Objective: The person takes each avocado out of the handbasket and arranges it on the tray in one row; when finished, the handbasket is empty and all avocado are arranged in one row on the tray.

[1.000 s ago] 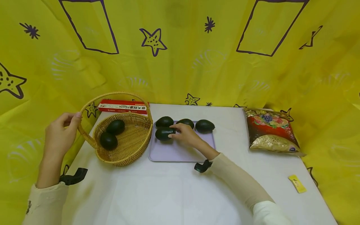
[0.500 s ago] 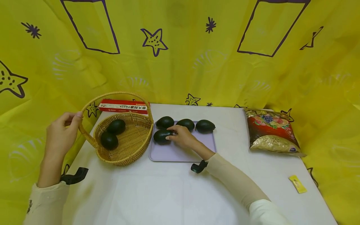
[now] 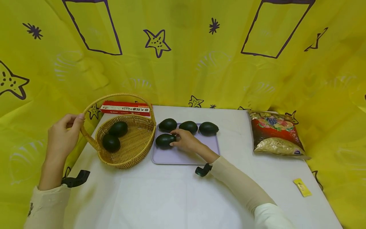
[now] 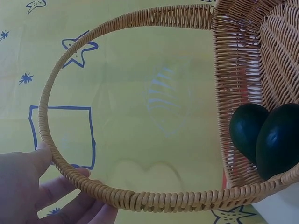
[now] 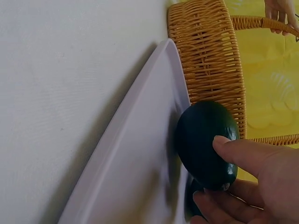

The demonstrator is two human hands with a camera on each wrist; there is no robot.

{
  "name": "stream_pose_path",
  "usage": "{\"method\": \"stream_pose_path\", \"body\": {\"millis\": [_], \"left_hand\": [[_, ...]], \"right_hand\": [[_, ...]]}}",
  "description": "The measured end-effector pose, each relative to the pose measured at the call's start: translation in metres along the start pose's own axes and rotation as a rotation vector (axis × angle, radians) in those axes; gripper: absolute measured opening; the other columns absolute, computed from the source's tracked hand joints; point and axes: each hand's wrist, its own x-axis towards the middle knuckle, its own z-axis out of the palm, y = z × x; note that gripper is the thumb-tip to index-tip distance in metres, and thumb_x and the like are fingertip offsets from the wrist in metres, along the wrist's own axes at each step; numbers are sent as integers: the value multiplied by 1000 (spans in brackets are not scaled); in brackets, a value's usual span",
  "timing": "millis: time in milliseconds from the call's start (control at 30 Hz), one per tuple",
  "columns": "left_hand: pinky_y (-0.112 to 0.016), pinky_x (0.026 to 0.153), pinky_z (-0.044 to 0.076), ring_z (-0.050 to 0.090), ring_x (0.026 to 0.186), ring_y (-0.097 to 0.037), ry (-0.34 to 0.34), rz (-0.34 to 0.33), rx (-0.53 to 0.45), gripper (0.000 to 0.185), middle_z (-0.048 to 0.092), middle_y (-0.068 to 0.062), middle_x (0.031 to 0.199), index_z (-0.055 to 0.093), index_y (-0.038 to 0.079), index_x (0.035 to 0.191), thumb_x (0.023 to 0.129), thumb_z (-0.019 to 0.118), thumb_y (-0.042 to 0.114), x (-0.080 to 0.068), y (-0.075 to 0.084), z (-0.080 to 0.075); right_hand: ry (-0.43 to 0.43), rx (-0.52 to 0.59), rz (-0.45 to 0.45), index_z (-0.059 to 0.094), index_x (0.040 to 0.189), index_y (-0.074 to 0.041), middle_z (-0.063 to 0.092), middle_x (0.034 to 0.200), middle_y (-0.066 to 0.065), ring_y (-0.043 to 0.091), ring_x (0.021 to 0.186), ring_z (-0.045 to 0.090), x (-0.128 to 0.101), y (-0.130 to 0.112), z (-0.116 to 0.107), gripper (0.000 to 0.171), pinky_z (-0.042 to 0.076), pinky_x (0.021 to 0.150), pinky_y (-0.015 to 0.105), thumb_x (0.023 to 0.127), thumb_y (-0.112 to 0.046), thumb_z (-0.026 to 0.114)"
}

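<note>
**Avocado Pinched by One End as Basket Handle Is Held**

An avocado [image 3: 164, 141] is pinched at its R end by the R hand [image 3: 186, 140] over the L side of a lilac tray [image 3: 183, 158], w/ thumb and fingers closed to the fruit's width on opposite sides. Whether the tray is touched by the fruit can't be told. A basket handle [image 4: 173, 201] is held at its L side by the curled fingers of the L hand [image 3: 63, 133]; two avocados [image 3: 118, 128] are nested in the basket [image 3: 140, 156], just beside the tray. Three other avocados [image 3: 188, 127] are lined up along the tray's far edge. A pasta box [image 3: 125, 108] is seen behind the basket; a bag [image 3: 277, 133] and a yellow packet [image 3: 302, 187] are set farther R on the counter [image 3: 148, 200].

Judged from here, a slip is poss. w/ only one end covered: more of the middle should be taken, firmly but w/o squeezing, as the skin looks smooth. A straight lift is advised, so the avocado just behind isn't nudged. The handle is best steadied w/o a pull, lest the basket be tipped.
</note>
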Motion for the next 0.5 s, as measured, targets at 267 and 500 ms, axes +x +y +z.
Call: {"method": "stream_pose_path", "body": {"millis": [267, 500], "left_hand": [[-30, 78, 37, 48, 93, -4, -7, 1, 5, 53, 66, -14, 109, 70, 1, 124, 111, 49, 48, 0, -1, 0], [-32, 78, 38, 53, 98, -16, -5, 1, 4, 55, 68, -19, 111, 70, 2, 124, 110, 48, 50, -1, -1, 0]], "right_hand": [[-21, -32, -58, 62, 141, 1, 66, 133, 15, 30, 118, 65, -4, -2, -2, 56, 52, 106, 43, 93, -19, 83], [-51, -51, -63, 57, 147, -1, 61, 146, 18, 31, 130, 61, -3, -6, -3, 64, 46, 113, 45, 93, -21, 84]]}}
